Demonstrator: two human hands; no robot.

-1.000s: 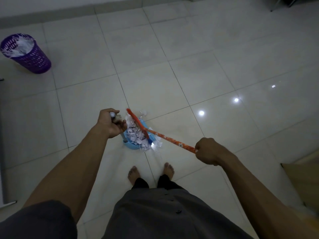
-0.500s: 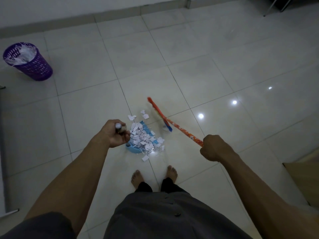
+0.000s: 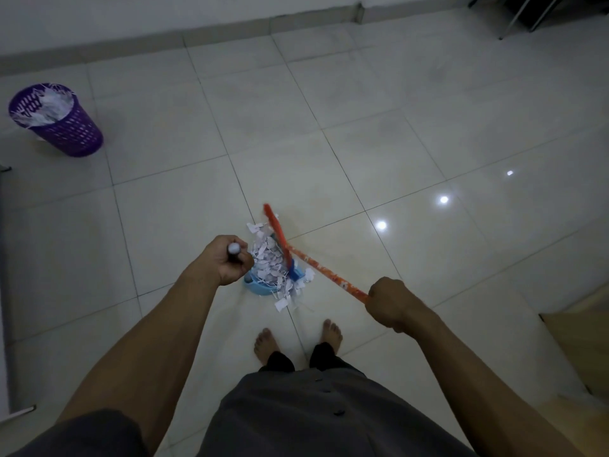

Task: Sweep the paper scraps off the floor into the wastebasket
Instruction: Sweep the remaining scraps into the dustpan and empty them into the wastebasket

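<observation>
A pile of white paper scraps (image 3: 271, 262) lies in and around a blue dustpan (image 3: 257, 287) on the tiled floor, just ahead of my bare feet. My left hand (image 3: 223, 261) grips the top of the dustpan's upright handle. My right hand (image 3: 388, 300) grips the orange broom handle (image 3: 329, 273). The broom's orange and blue head (image 3: 279, 240) rests against the right side of the pile. A few scraps (image 3: 287, 300) lie on the floor past the pan's near edge. The purple wastebasket (image 3: 57, 120), stuffed with paper, stands far left.
A wall with a skirting board runs along the back. Metal furniture legs (image 3: 520, 18) show at the top right. A wooden piece (image 3: 583, 344) sits at the right edge, and a pale frame (image 3: 5, 291) runs down the left edge.
The broom head has swung back from the right onto the scraps, pushing them into a tighter heap on the dustpan. My left hand has stayed on the dustpan handle.
</observation>
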